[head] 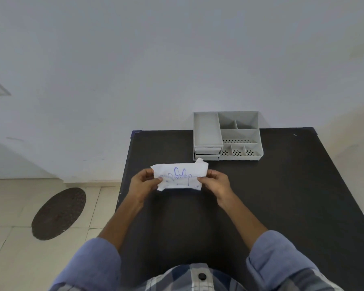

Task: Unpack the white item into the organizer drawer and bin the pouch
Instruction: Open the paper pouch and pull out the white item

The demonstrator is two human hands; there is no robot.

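Observation:
A white paper pouch (180, 175) with blue print of a hand outline is held above the black table, between both hands. My left hand (143, 183) pinches its left end and my right hand (218, 182) pinches its right end. A torn flap sticks up at the pouch's top right corner. What is inside the pouch is hidden. The grey organizer (239, 136) stands behind it at the table's back edge, with open top compartments and two shut drawers (207, 153) at its front left.
The black table (292, 185) reaches to the white wall. A dark round mat (58, 213) lies on the tiled floor at the left. No bin is in view.

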